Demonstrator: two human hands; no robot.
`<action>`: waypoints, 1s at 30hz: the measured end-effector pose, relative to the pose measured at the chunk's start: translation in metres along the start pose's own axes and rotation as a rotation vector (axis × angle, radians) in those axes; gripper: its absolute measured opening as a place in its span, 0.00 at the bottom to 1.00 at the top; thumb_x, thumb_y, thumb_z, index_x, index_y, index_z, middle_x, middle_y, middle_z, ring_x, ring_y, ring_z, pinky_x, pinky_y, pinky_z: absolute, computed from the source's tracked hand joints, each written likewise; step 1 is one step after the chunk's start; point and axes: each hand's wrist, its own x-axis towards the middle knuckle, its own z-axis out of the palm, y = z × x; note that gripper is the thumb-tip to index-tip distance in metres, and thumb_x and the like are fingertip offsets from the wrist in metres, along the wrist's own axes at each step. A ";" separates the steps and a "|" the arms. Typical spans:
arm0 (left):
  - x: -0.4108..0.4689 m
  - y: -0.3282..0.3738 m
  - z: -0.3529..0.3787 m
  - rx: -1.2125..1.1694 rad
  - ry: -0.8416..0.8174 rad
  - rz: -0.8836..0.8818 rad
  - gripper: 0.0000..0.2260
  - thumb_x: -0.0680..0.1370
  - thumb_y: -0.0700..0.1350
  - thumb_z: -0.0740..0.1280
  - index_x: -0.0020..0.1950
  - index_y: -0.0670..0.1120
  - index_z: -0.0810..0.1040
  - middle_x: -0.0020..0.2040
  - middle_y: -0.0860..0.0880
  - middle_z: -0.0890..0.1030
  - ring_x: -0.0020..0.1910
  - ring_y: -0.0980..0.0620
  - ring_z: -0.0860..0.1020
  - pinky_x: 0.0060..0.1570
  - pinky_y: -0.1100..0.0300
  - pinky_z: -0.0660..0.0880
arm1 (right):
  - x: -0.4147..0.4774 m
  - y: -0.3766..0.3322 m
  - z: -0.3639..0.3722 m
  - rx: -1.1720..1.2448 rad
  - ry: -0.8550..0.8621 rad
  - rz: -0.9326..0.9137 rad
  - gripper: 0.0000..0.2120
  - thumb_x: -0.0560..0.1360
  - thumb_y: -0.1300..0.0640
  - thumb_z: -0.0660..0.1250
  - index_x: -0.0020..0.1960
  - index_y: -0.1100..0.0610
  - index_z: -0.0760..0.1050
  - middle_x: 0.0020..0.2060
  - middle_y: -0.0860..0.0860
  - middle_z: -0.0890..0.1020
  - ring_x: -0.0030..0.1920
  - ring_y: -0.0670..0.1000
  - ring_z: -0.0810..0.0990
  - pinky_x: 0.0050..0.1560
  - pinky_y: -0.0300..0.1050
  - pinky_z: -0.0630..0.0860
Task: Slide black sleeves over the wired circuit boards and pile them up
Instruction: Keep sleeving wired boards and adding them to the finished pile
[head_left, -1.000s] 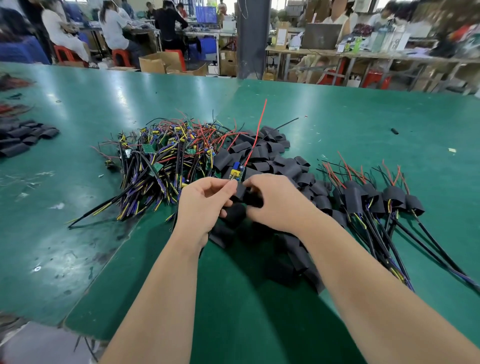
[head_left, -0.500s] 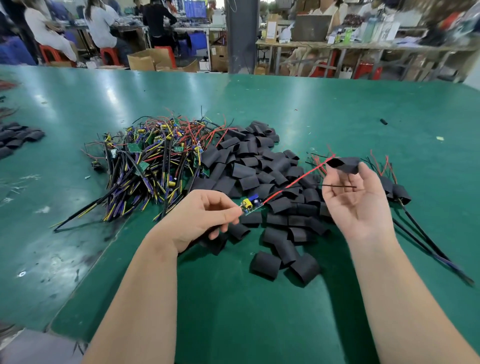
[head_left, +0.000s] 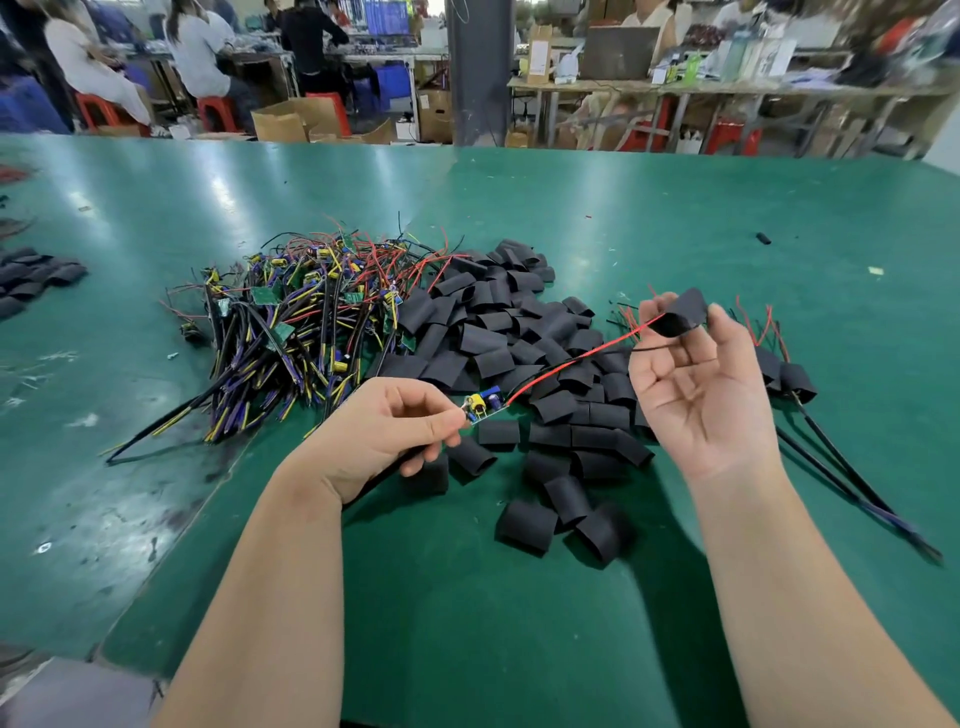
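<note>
My left hand (head_left: 384, 431) pinches a small circuit board (head_left: 484, 406) with yellow and blue parts; its black cable runs back under my palm. The board's red wire (head_left: 576, 358) and a thin black wire stretch right into a black sleeve (head_left: 680, 314), which my right hand (head_left: 698, 384) pinches between thumb and fingertips, palm up. A heap of loose black sleeves (head_left: 498, 332) lies between and beyond my hands. A tangle of wired boards (head_left: 291, 322) lies to the left. Finished sleeved boards (head_left: 789, 379) are piled to the right, partly hidden by my right hand.
The green table (head_left: 519, 623) has its near-left edge by my left forearm. More black sleeves (head_left: 31, 280) lie at the far left. A small black piece (head_left: 762, 238) lies far right. People sit at benches behind the table.
My hands, which were together over the sleeve heap, have drawn apart. The right hand lifted the sleeve up and right along the red wire; the left holds the board low.
</note>
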 end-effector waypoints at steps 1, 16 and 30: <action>0.000 0.000 0.000 0.000 0.007 -0.005 0.05 0.70 0.42 0.69 0.35 0.42 0.79 0.29 0.48 0.78 0.25 0.55 0.70 0.21 0.66 0.65 | -0.001 0.000 0.000 -0.016 -0.013 -0.003 0.10 0.78 0.57 0.62 0.52 0.65 0.75 0.42 0.56 0.85 0.44 0.51 0.85 0.40 0.39 0.80; 0.001 0.000 -0.001 0.002 0.065 -0.050 0.11 0.75 0.38 0.68 0.33 0.45 0.82 0.31 0.46 0.79 0.25 0.55 0.69 0.20 0.67 0.65 | -0.004 -0.002 0.000 -0.095 -0.124 0.035 0.15 0.72 0.53 0.66 0.52 0.63 0.75 0.44 0.55 0.83 0.47 0.49 0.84 0.39 0.37 0.78; 0.004 -0.005 -0.003 0.060 0.098 -0.071 0.06 0.75 0.39 0.69 0.38 0.40 0.81 0.31 0.47 0.80 0.25 0.55 0.70 0.21 0.67 0.66 | -0.005 0.004 0.002 -0.358 -0.107 0.026 0.11 0.72 0.58 0.66 0.54 0.56 0.76 0.46 0.52 0.85 0.51 0.53 0.83 0.45 0.42 0.80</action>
